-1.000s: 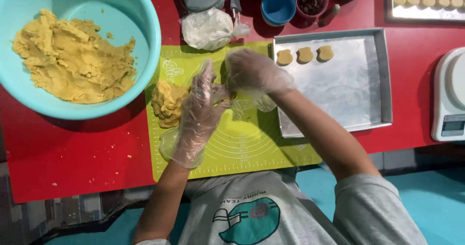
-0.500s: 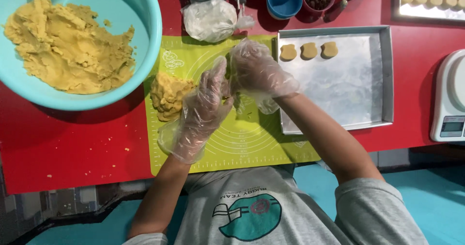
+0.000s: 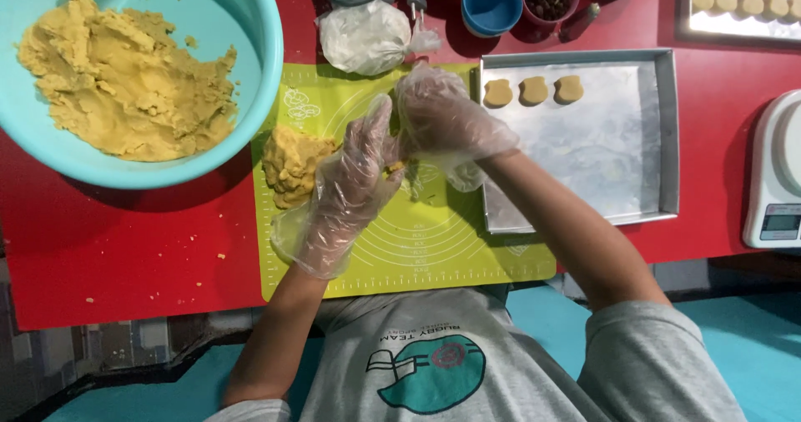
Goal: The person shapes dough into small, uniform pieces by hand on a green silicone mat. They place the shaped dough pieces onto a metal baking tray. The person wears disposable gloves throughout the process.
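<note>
Inspector: Head view, item one. A small piece of dough [image 3: 395,168] sits pinched between the two gloved hands, above the middle of the green silicone mat [image 3: 434,247], toward its far edge.

Clerk: Which hand has it?

Inspector: Both touch it. The left hand [image 3: 346,193] stands with fingers extended and palm turned toward the right, the piece at its fingertips. The right hand [image 3: 446,122] is curled over from the far-right side, fingers closed down on the same piece. Loose clear gloves blur the exact finger contact.

Clerk: Its long axis?

Inspector: Too small and too covered to tell.

Clerk: Surroundings?

Inspector: A dough lump [image 3: 292,163] lies on the mat's left part, just beside the left hand. The metal tray [image 3: 651,205] overlaps the mat's right edge, nearer the right hand; three shaped pieces [image 3: 534,91] lie in a row along its far edge. The blue bowl [image 3: 259,97] of dough stands at the table's far-left corner.
</note>
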